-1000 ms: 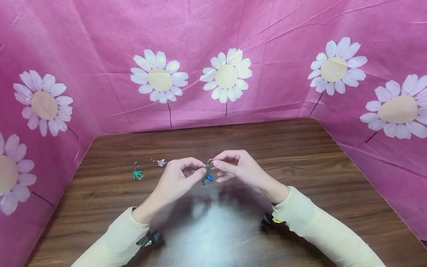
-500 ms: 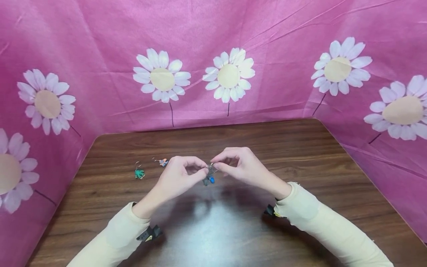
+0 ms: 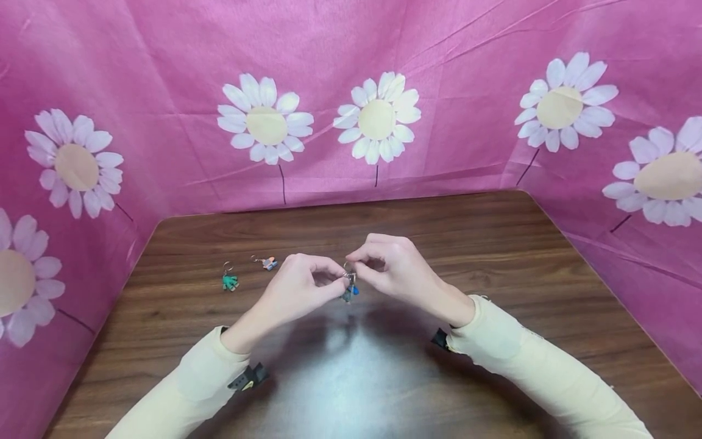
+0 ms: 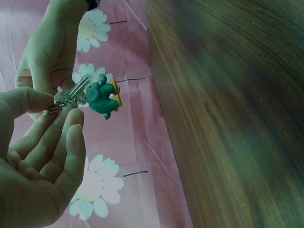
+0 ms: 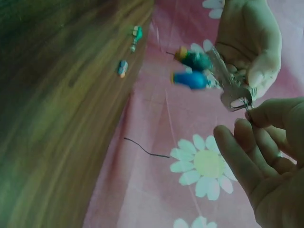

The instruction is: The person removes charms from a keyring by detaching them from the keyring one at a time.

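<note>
Both hands meet in the air over the wooden table. My left hand point(image 3: 298, 286) pinches the metal chain of a keychain between thumb and forefinger; its green figure point(image 4: 99, 99) with orange feet dangles free. My right hand point(image 3: 397, 271) pinches a thin metal ring at the head of a silver key point(image 5: 232, 96). Beside the green figure hangs a blue figure point(image 5: 191, 80), slightly blurred in the right wrist view. The key lies between the two hands, close to the left fingertips. Where the rings and chains join is partly hidden behind the fingers.
On the table point(image 3: 466, 244), left of the hands, lie a green figure keychain point(image 3: 230, 281) and a smaller grey, orange and blue keychain point(image 3: 269, 263). A pink cloth point(image 3: 450, 140) printed with white daisies stands around the table's back and sides.
Both hands have shifted slightly, the left a little to the right and the right a little upward. The key and figures have swung, and the key now hangs steeply below the right fingertips.
</note>
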### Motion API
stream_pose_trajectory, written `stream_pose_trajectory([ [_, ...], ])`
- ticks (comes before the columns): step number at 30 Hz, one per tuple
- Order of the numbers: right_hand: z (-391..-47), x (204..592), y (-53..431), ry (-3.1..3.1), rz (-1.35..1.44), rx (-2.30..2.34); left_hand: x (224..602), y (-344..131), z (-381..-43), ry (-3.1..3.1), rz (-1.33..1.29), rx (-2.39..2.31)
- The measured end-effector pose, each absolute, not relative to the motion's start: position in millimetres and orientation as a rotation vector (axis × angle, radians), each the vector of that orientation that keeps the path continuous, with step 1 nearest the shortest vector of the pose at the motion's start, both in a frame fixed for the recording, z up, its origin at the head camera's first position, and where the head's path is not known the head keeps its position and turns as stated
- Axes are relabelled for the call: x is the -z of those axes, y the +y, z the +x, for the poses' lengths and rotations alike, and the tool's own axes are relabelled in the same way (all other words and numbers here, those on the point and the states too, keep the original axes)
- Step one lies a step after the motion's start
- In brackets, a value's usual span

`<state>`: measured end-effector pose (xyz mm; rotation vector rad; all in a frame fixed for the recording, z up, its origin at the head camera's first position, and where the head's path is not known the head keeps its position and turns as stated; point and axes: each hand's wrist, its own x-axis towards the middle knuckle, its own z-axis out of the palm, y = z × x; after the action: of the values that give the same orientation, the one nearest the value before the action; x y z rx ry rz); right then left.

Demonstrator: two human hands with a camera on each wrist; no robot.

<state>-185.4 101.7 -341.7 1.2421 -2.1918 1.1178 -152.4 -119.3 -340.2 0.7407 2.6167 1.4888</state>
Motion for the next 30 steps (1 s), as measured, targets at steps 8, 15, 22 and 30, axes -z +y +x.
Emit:
stream_pose_trajectory([
  [8, -183, 349, 101, -2.288, 1.123, -1.449, 340, -123, -151, 2.597, 0.759, -1.485],
  [15, -185, 353, 104, -2.413, 1.0, -1.814, 342, -126, -153, 2.608, 0.749, -1.502],
  [22, -185, 352, 105, -2.373, 0.953, -2.244, 345, -126, -153, 2.568, 0.733, -1.573],
  [30, -182, 349, 107, -2.364, 0.924, -2.303, 346, -126, -151, 2.406, 0.733, -1.678],
])
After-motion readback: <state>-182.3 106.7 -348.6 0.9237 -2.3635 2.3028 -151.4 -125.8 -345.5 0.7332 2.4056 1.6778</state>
